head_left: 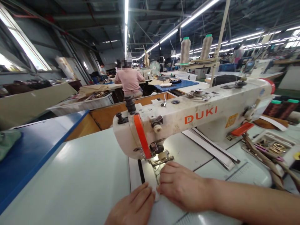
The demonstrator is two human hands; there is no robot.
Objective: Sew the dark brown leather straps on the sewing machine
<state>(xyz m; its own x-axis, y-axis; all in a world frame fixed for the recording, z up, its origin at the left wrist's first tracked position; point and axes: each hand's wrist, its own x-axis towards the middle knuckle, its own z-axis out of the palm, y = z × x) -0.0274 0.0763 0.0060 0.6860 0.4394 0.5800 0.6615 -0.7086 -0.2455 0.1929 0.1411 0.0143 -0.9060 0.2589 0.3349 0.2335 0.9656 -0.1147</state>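
Observation:
A white strip (150,175) lies under the needle area of a white sewing machine (173,120) marked DUKI. Beside it runs a narrow black band, with another white strip (134,175) on its left. My left hand (133,204) rests on the near part of the strip, fingers stretched out and lying flat; its thumb is hidden. Close in front of the presser foot (161,157), my right hand (185,186) has its fingers curled, with thumb and forefinger at the strip's right edge. The needle tip cannot be made out.
More white strips (211,150) lie behind the machine head. At right stand a tray of metal parts (276,145) and dark thread cones (276,107). Two thread cones (185,50) stand above. A blue table (47,147) adjoins at left; a person in pink (129,79) sits ahead.

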